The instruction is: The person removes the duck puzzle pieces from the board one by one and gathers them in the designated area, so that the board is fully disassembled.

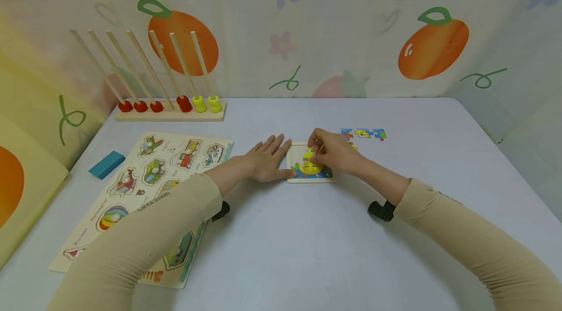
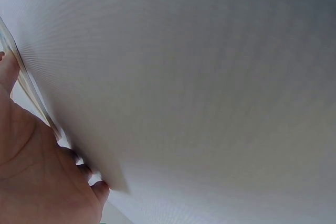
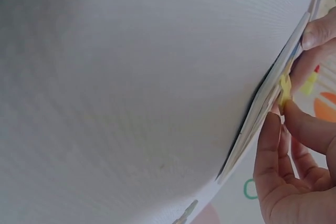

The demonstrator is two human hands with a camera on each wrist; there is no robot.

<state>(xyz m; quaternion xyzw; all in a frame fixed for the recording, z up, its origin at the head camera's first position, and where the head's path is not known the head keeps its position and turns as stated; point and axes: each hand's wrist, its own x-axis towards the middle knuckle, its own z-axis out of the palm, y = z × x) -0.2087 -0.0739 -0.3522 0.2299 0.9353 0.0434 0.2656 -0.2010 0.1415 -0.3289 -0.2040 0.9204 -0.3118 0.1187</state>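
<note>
A small jigsaw tray (image 1: 292, 155) with a pale wooden rim lies on the table, blue and yellow pieces filling its lower part. Flat beside it is my left hand (image 1: 266, 161), fingers spread, its thumb resting on the tray's lower left edge. Over the tray, my right hand (image 1: 337, 152) pinches a yellow puzzle piece (image 3: 285, 90) between thumb and index finger. That piece is tilted up from the tray in the right wrist view. The right hand hides the tray's upper right part. In the left wrist view, the left palm (image 2: 39, 169) shows beside the tray edge.
Several loose puzzle pieces (image 1: 363, 133) lie behind the right hand. A large picture board (image 1: 145, 194) sits under the left forearm, with a blue block (image 1: 107, 165) left of it. A wooden bead rack (image 1: 171, 116) with tall pegs stands at the back left.
</note>
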